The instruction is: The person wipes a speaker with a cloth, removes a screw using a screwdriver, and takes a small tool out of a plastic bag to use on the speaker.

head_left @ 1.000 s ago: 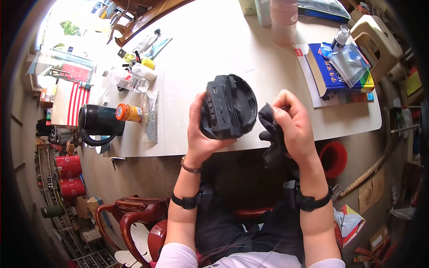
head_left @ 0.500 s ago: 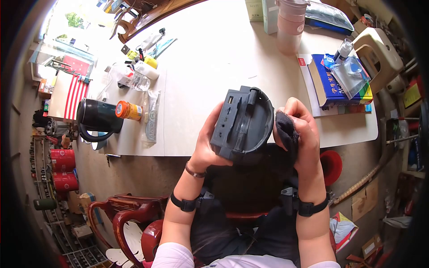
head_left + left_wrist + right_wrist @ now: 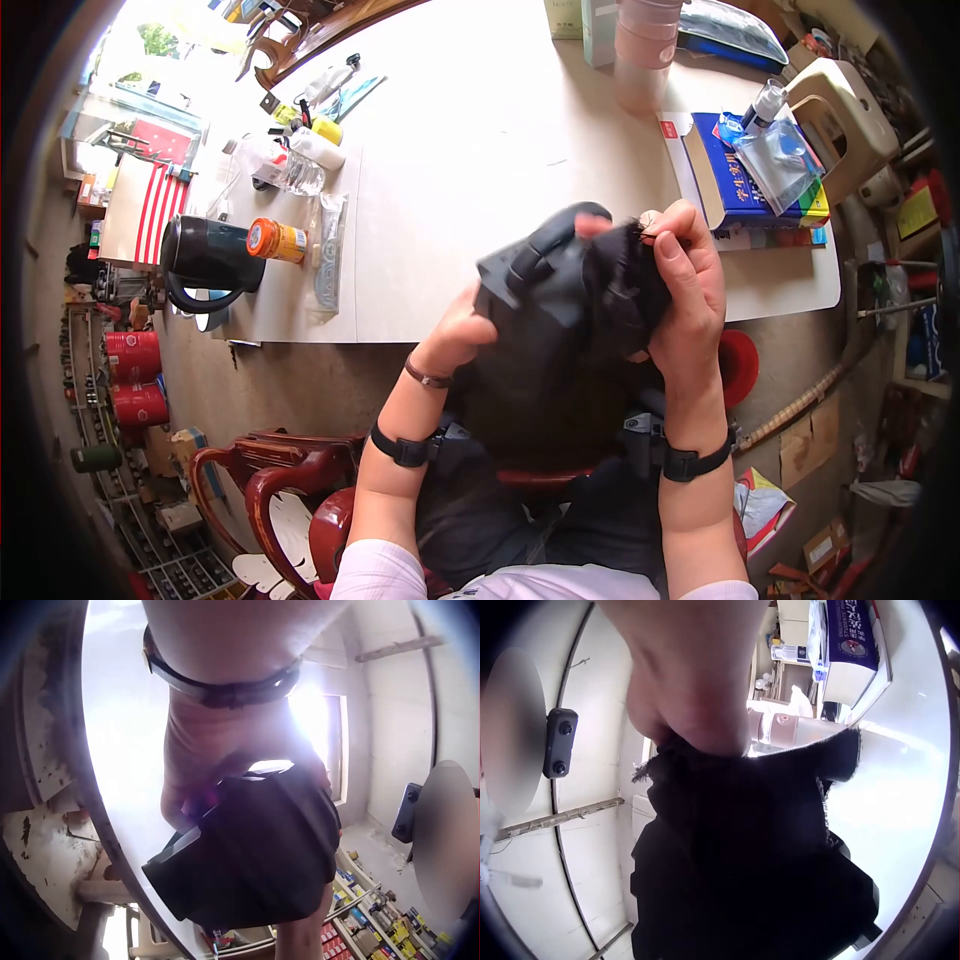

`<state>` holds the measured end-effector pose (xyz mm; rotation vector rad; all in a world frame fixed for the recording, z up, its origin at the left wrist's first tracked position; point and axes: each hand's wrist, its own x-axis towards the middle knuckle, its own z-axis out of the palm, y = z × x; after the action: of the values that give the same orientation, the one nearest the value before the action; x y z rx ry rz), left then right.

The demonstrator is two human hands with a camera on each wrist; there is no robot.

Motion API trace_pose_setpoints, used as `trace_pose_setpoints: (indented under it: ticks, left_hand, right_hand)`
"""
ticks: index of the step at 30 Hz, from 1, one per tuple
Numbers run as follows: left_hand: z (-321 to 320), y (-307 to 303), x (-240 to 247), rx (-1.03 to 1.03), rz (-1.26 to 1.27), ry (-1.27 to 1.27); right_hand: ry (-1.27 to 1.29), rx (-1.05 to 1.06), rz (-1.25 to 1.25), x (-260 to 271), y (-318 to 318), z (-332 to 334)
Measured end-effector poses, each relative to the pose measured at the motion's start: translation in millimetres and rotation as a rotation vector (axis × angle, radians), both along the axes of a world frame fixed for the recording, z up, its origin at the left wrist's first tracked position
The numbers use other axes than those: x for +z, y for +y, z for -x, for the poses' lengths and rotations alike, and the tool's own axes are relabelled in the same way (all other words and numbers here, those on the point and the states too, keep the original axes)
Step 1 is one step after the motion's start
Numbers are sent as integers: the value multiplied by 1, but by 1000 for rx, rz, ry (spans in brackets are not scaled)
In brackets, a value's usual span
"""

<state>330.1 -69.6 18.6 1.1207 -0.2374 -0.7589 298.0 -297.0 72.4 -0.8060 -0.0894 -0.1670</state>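
A black portable speaker [image 3: 530, 285], blurred in the head view, is held tilted in front of the body, over the table's near edge. My left hand [image 3: 455, 335] grips its left side, thumb on the near face. In the left wrist view, the speaker's dark casing [image 3: 255, 859] hangs below that hand. My right hand [image 3: 695, 270] pinches a black cloth [image 3: 632, 280] against the speaker's right end and covers part of it. Frayed cloth edges show in the right wrist view, where the cloth [image 3: 742, 802] overlaps the speaker.
On the table's left stand a dark kettle [image 3: 210, 255], an orange-lidded jar [image 3: 277, 241] and a plastic bottle [image 3: 290, 170]. Toward the back right are a pink cup [image 3: 643, 50] and a blue book [image 3: 755, 180] under a plastic bag. A red chair [image 3: 290, 490] stands at lower left.
The speaker has turned, so its port panel, facing the camera earlier, no longer shows. My right hand has brought the cloth from beside the speaker onto its right end.
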Motion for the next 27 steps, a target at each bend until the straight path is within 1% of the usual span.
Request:
trace_pose_setpoints:
  ticks: [2,4,5,9,11,12,14,15,16,18,19,20,21,22,23,24,26,27]
  left_hand:
    - [1,-3,1,-28,25,-18]
    - [2,-10,8,-81,75,-51]
    - [1,-11,14,-80,-71,-58]
    - [0,-9,5,-85,-53,-63]
    - [-1,-10,4,-40,62,-93]
    - [-1,-10,7,-35,65,-97]
    - [-1,-11,13,99,-36,-215]
    - [-3,-11,10,165,-18,-223]
    - [-4,-12,9,175,-4,-225]
    - [-5,-13,7,303,-101,-334]
    - [-6,-14,7,312,-83,-332]
    - [-6,-15,8,356,-76,-359]
    - [-7,-15,9,398,-71,-385]
    - [-8,-14,7,406,-60,-382]
    - [-10,-11,3,408,-101,-447]
    - [-13,-10,1,409,-144,-512]
    - [-18,-8,2,401,-145,-548]
    - [-19,-5,2,409,-206,-597]
  right_hand:
    - [-51,-3,-42,-1,0,-3]
    - [-27,0,-82,2,-3,-3]
    - [-3,6,-122,3,-4,-3]
    - [66,98,-121,-3,-13,0]
    - [-136,-114,93,0,-2,1]
    - [-141,-108,96,0,1,3]
    - [-282,-276,488,2,6,7]
    - [-291,-295,496,2,8,9]
    - [-298,-286,509,2,10,7]
    - [-235,-373,388,3,13,4]
    - [-223,-370,353,-1,12,3]
    - [-230,-362,370,-2,10,2]
    - [-140,-363,321,-3,9,1]
    - [-49,-366,270,-4,8,1]
    - [6,-326,187,-5,6,-1]
    - [6,-323,199,-7,3,-3]
    - [98,-240,47,-9,0,-8]
    - [124,-221,40,-10,0,-11]
